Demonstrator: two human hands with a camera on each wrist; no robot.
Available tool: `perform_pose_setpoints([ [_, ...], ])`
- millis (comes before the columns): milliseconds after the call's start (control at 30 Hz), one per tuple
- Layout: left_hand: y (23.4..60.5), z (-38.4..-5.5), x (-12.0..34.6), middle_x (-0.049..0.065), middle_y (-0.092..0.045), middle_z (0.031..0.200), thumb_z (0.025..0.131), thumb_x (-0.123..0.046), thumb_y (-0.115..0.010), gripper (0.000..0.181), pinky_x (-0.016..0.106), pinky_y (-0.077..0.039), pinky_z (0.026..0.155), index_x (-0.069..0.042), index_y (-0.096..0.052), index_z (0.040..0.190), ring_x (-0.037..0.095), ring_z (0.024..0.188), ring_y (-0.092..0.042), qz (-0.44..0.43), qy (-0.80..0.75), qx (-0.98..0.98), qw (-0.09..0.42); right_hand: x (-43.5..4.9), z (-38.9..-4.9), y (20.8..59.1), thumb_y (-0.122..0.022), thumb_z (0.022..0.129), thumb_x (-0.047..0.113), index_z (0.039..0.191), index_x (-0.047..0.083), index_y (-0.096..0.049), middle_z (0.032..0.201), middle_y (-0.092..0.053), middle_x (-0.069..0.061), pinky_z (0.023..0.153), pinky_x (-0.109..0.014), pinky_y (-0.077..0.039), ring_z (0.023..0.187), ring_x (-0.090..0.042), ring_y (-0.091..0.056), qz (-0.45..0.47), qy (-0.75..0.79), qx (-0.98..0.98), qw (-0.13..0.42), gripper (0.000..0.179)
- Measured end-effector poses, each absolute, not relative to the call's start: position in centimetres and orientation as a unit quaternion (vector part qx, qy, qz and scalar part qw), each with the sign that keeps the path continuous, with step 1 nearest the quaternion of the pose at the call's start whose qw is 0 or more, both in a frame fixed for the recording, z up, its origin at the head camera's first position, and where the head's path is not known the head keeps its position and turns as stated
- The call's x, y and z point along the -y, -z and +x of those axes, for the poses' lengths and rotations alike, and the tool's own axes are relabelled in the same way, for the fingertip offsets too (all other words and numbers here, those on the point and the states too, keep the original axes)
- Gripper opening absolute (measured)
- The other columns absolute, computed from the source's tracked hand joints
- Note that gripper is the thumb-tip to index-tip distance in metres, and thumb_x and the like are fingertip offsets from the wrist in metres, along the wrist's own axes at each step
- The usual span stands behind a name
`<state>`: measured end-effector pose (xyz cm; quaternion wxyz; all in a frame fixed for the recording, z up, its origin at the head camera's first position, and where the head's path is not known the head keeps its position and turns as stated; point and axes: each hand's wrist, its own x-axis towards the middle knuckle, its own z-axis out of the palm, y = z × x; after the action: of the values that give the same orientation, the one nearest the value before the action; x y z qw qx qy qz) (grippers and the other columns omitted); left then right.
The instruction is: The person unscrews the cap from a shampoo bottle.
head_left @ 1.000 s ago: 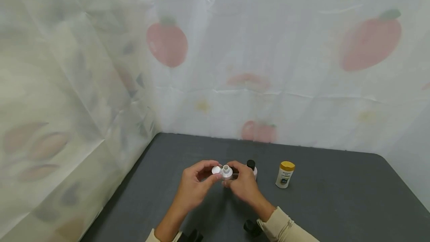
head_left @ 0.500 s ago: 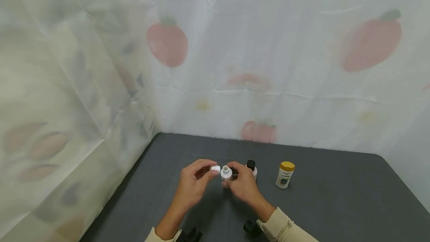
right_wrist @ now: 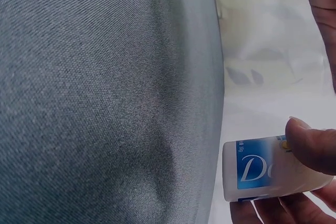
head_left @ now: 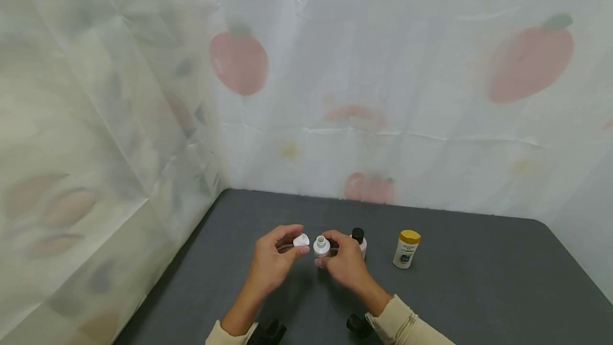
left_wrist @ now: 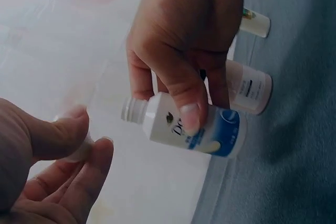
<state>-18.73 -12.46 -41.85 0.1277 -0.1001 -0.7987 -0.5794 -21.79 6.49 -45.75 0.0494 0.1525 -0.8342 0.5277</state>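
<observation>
A small white bottle [left_wrist: 163,121] with a blue label and a bare threaded neck is gripped round its body by my right hand [head_left: 348,261]. In the right wrist view the base and label of this bottle [right_wrist: 252,169] show beside the thumb. My left hand [head_left: 274,260] pinches a white cap [head_left: 301,240] between thumb and fingers, a short way left of the bottle's mouth. Most of the cap is covered by fingertips in the left wrist view. Both hands are held above the dark grey table [head_left: 460,281].
Just behind my right hand stands a pale bottle with a black cap [head_left: 357,235], partly hidden. Farther right is a white bottle with a yellow lid [head_left: 406,249]. A printed curtain [head_left: 383,95] hangs behind the table, and another sheet [head_left: 110,174] lines its left side.
The cap has come away from beside the bottle's neck and moved left with my left hand, tilting as it went. My right hand and the bottle have hardly moved.
</observation>
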Motion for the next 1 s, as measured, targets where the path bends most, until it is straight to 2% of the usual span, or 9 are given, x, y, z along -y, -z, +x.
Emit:
perform_pose_setpoints([
  [67,42.1,-19.0,12.6,0.003,-0.074,0.113,0.086,-0.004,-0.083,0.037,0.028,-0.062,0.089,-0.016,-0.077,0.12,0.021,0.105,-0.072,-0.103,0.56,0.812,0.13,-6.4,-21.8,45.7,-0.084,0.078,-0.003,0.116,0.01,-0.072,0.11,-0.076,-0.012,0.08,-0.038,-0.062,0.097,-0.026,-0.076,0.152,-0.524,0.836,0.05,0.042],
  [167,42.4,-19.3,12.8,0.0,-0.071,0.111,0.087,-0.002,-0.082,0.034,0.029,-0.062,0.089,-0.017,-0.079,0.117,0.019,0.103,-0.071,-0.107,0.544,0.821,0.137,-6.3,-21.8,45.7,-0.084,0.078,-0.003,0.117,0.009,-0.072,0.11,-0.076,-0.012,0.08,-0.039,-0.062,0.098,-0.027,-0.076,0.15,-0.52,0.839,0.051,0.042],
  [333,43.3,-20.0,13.2,0.003,-0.073,0.11,0.086,0.0,-0.083,0.029,0.035,-0.064,0.087,-0.015,-0.079,0.111,0.022,0.102,-0.072,-0.112,0.53,0.826,0.156,-6.1,-21.9,45.7,-0.085,0.078,-0.003,0.116,0.009,-0.072,0.109,-0.077,-0.011,0.078,-0.037,-0.061,0.094,-0.024,-0.076,0.144,-0.517,0.843,0.048,0.042],
  [533,44.1,-20.6,13.6,0.006,-0.076,0.109,0.085,-0.001,-0.083,0.028,0.046,-0.063,0.089,-0.01,-0.079,0.111,0.026,0.102,-0.073,-0.114,0.511,0.836,0.164,-6.0,-22.0,45.6,-0.085,0.077,-0.004,0.114,0.009,-0.073,0.106,-0.077,-0.011,0.076,-0.033,-0.06,0.091,-0.022,-0.075,0.146,-0.52,0.84,0.051,0.041],
  [800,45.2,-21.4,13.8,0.009,-0.077,0.108,0.088,-0.004,-0.083,0.025,0.033,-0.065,0.083,-0.006,-0.077,0.112,0.027,0.101,-0.077,-0.102,0.463,0.867,0.152,-5.6,-22.1,45.7,-0.087,0.075,-0.003,0.113,0.01,-0.073,0.106,-0.078,-0.009,0.081,-0.039,-0.06,0.094,-0.022,-0.075,0.124,-0.512,0.848,0.057,0.042],
  [1000,46.0,-22.0,13.9,0.01,-0.079,0.102,0.085,-0.001,-0.084,0.026,0.032,-0.064,0.077,-0.004,-0.076,0.11,0.025,0.092,-0.077,-0.096,0.44,0.879,0.158,-5.5,-22.3,45.9,-0.086,0.075,-0.004,0.115,0.007,-0.073,0.107,-0.078,-0.011,0.083,-0.045,-0.061,0.096,-0.026,-0.075,0.119,-0.51,0.85,0.059,0.044],
])
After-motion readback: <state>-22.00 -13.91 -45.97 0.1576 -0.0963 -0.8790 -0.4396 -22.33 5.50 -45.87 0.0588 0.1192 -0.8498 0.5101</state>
